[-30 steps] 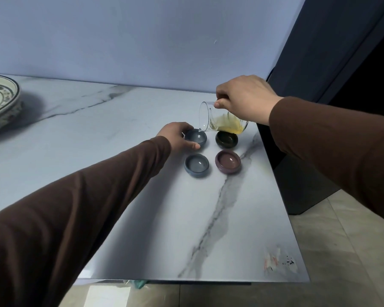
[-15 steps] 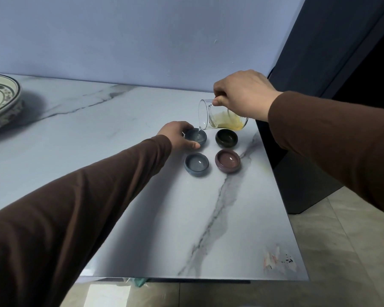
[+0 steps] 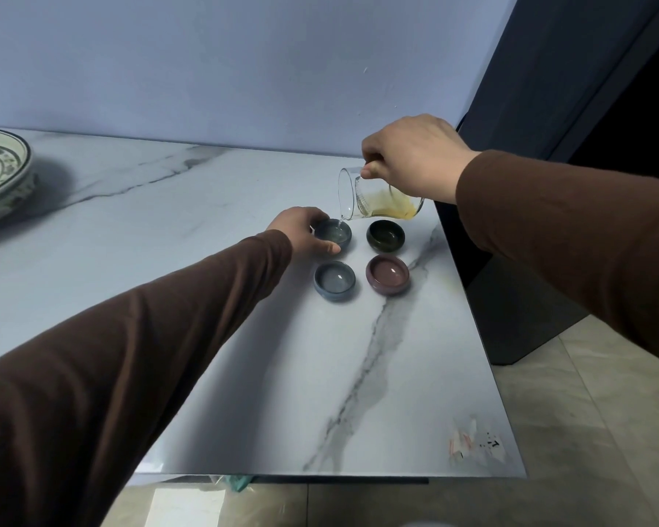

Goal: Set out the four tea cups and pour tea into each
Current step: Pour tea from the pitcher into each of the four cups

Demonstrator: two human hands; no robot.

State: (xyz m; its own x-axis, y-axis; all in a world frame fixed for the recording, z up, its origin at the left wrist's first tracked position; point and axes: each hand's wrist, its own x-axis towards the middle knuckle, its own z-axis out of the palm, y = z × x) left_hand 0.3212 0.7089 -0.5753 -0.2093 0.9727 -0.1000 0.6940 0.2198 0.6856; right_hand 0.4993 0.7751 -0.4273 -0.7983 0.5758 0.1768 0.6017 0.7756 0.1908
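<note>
Four small tea cups stand in a square on the marble table (image 3: pixel 206 207). My left hand (image 3: pixel 301 232) grips the far-left grey-blue cup (image 3: pixel 333 234) by its side. My right hand (image 3: pixel 415 157) holds a glass pitcher (image 3: pixel 377 199) tipped leftward, with yellow tea pooled in its lower side. Its spout hangs right over that cup and a thin stream runs into it. The dark green cup (image 3: pixel 385 235) sits under the pitcher. Nearer me stand a light blue cup (image 3: pixel 334 280) and a purple cup (image 3: pixel 388 275), both with a pale shine inside.
A patterned plate (image 3: pixel 1 173) sits at the far left of the table. The table's right edge runs close beside the cups, with a dark curtain (image 3: pixel 548 70) and tiled floor (image 3: pixel 586 412) beyond. A scuffed sticker (image 3: pixel 472 443) marks the near right corner.
The pitcher has risen slightly and shifted left, from above the dark green cup to the grey-blue cup, where tea now runs in. My left hand has stayed on that cup.
</note>
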